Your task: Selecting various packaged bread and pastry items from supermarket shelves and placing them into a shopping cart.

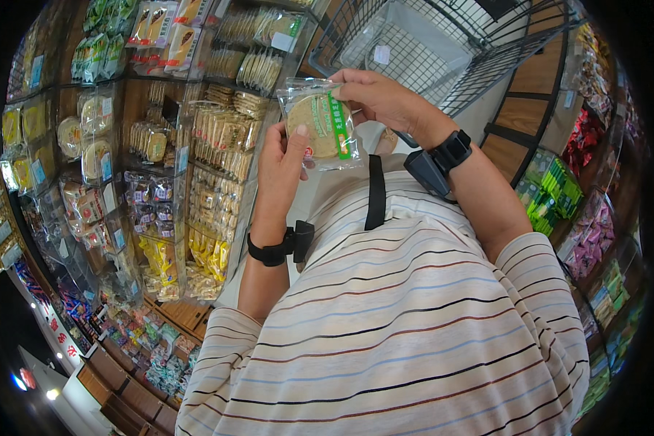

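Note:
A round, flat biscuit in a clear plastic packet [319, 128] with a green printed strip is held up between both hands. My left hand [286, 155] grips its lower left side, thumb on the front. At the packet's upper right corner, my right hand [368, 98] pinches the film between thumb and fingers. Both wrists wear black straps with dark devices. Just beyond the hands stands a wire shopping cart [414, 60] with a clear plastic liner and a small white tag inside.
Shelf bins with clear fronts on the left hold stacked wrapped biscuits [226, 128], purple packets [150, 204] and yellow packets [210, 245]. Wooden display units on the right hold green packets [550, 191], red packets [580, 139] and pink packets [588, 237]. A tiled floor shows between them.

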Action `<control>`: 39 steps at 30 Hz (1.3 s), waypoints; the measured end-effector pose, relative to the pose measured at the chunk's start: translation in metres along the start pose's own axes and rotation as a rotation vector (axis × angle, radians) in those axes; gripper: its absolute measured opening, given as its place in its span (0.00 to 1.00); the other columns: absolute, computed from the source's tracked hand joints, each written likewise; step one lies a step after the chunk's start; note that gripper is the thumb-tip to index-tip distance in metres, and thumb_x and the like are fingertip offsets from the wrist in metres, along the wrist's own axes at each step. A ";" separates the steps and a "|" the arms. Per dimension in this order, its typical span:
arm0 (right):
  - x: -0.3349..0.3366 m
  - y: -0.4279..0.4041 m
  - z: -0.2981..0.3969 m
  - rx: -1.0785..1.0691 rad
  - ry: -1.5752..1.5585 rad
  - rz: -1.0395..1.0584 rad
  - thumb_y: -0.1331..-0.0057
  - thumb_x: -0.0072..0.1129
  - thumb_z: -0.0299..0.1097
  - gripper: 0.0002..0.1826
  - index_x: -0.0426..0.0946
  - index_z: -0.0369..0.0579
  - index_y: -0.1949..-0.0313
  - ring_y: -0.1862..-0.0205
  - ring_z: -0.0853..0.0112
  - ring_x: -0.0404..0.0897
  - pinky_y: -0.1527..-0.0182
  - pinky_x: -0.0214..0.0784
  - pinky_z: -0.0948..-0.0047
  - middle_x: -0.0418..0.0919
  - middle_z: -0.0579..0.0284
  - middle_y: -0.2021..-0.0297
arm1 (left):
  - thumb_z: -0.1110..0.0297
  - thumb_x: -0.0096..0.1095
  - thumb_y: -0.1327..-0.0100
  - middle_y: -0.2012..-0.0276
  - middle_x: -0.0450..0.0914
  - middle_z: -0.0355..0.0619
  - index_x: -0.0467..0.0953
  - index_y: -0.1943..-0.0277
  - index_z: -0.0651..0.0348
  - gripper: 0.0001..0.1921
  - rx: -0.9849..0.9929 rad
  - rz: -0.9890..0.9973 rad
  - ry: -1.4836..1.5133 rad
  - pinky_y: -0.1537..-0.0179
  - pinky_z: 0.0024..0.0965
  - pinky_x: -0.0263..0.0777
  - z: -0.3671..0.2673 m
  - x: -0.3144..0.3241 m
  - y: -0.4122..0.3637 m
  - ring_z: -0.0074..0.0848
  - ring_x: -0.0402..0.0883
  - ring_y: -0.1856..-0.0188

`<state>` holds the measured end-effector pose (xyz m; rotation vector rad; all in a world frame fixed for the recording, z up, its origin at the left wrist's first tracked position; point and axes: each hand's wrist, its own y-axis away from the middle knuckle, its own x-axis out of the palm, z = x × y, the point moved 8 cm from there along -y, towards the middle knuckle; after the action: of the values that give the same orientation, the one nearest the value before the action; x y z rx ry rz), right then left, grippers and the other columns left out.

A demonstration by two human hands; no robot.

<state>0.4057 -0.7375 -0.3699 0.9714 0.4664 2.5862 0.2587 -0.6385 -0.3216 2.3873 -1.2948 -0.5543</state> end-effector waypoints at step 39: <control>-0.008 -0.005 -0.006 0.054 -0.016 -0.064 0.29 0.59 0.44 0.16 0.75 0.47 0.51 0.65 0.79 0.77 0.62 0.74 0.77 0.77 0.67 0.64 | 0.51 0.57 0.26 0.66 0.78 0.43 0.70 0.45 0.68 0.24 -0.060 -0.029 -0.019 0.74 0.21 0.70 0.015 0.002 -0.010 0.20 0.79 0.69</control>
<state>0.4085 -0.7377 -0.3803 0.9776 0.5562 2.5191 0.2593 -0.6367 -0.3402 2.3604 -1.2361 -0.6175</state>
